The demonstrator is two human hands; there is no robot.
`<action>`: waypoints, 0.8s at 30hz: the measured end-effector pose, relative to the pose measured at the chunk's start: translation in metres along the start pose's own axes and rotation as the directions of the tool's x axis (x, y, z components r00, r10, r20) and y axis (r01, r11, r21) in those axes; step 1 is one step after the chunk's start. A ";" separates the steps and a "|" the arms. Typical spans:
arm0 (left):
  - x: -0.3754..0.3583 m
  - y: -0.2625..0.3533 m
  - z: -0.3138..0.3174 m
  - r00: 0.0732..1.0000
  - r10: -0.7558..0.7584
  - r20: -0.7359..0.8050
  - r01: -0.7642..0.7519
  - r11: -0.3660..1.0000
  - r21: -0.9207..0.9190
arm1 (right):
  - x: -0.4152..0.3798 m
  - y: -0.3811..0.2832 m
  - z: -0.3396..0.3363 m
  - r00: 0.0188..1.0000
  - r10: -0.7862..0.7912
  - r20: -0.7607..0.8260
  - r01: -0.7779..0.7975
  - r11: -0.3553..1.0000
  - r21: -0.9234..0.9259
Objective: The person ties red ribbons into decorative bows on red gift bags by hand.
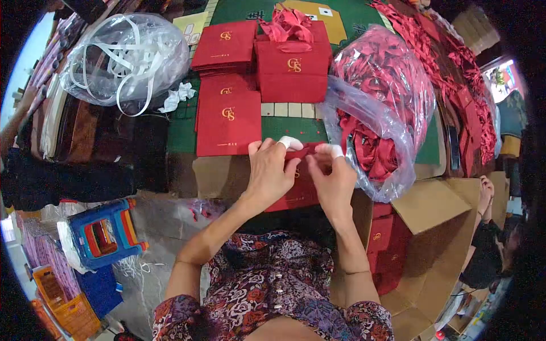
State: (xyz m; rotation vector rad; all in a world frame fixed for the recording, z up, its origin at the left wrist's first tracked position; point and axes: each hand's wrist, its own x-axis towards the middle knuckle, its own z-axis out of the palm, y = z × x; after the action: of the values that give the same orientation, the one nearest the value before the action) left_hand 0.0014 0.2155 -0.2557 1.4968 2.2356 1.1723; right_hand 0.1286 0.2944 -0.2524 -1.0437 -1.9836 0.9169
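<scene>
Gripping a red bag (302, 192) with both hands at once, left hand (268, 167) and right hand (334, 181), fingertips closed in a pinch near its upper edge, exact contact hidden under the fingers. White wraps (290, 143) on a finger of each hand. And right there at the near edge of the worktop (182, 129), the bag, in front of a floral top (273, 273), gold lettering partly showing beside the left thumb.

Just past it, toward the far edge: stacked red bags (227, 133) to the left, gold letters up, and next to them a taller pile (293, 82) with loose red ribbons (289, 28) on top. Over to the right, near the right hand, a clear plastic sack (392, 74) full of red ribbon, mouth toward the near edge. Across at the far left corner, another clear sack (129, 54) with white straps, crumpled white paper (178, 96) just beside it.

Down below the near edge, on the right, an open cardboard box (435, 256) with red bags inside. Farther right, beyond the box, another person's hand (486, 187). Low on the left, a blue stool (102, 232).
</scene>
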 end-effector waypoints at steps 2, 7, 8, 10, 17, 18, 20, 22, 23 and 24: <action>-0.001 0.001 -0.001 1.000 0.012 -0.019 -0.012 1.000 0.014 | -0.001 0.001 -0.007 0.997 -0.052 0.048 0.057 0.993 -0.101; -0.006 0.007 0.003 0.992 0.126 0.018 -0.127 0.988 0.092 | 0.000 0.005 -0.014 0.975 -0.166 0.148 0.203 0.937 -0.286; -0.007 0.005 0.004 0.990 0.139 0.018 -0.140 0.984 0.109 | 0.001 0.005 -0.015 0.975 -0.167 0.149 0.204 0.937 -0.285; -0.006 0.003 0.001 0.990 0.143 0.009 -0.143 0.985 0.100 | 0.003 0.002 -0.020 0.968 -0.136 0.210 0.184 0.956 -0.228; -0.012 0.012 0.001 0.958 0.284 -0.029 -0.270 0.934 0.235 | 0.036 -0.005 -0.044 0.925 -0.063 0.374 0.128 0.980 -0.153; -0.014 0.014 0.002 0.940 0.340 -0.033 -0.318 0.906 0.279 | 0.040 0.004 -0.042 0.909 -0.045 0.415 0.117 0.982 -0.149; -0.018 0.016 0.002 0.927 0.375 -0.027 -0.350 0.887 0.300 | 0.054 0.009 -0.049 0.850 -0.006 0.527 0.081 0.990 -0.119; -0.018 0.017 0.001 0.912 0.408 -0.050 -0.374 0.874 0.311 | 0.066 0.003 -0.051 0.721 0.093 0.687 -0.053 0.995 -0.079; -0.018 0.017 0.000 0.911 0.409 -0.049 -0.375 0.873 0.312 | 0.068 0.006 -0.051 0.722 0.092 0.686 -0.054 0.996 -0.077; -0.018 0.016 -0.001 0.906 0.419 -0.060 -0.382 0.870 0.313 | 0.071 0.010 -0.052 0.688 0.054 0.723 -0.070 0.998 -0.008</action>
State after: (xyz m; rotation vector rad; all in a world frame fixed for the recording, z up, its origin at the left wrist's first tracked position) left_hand 0.0203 0.2024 -0.2482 2.1482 2.3314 1.0936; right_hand 0.1453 0.3736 -0.2171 -0.7890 -2.5703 1.5693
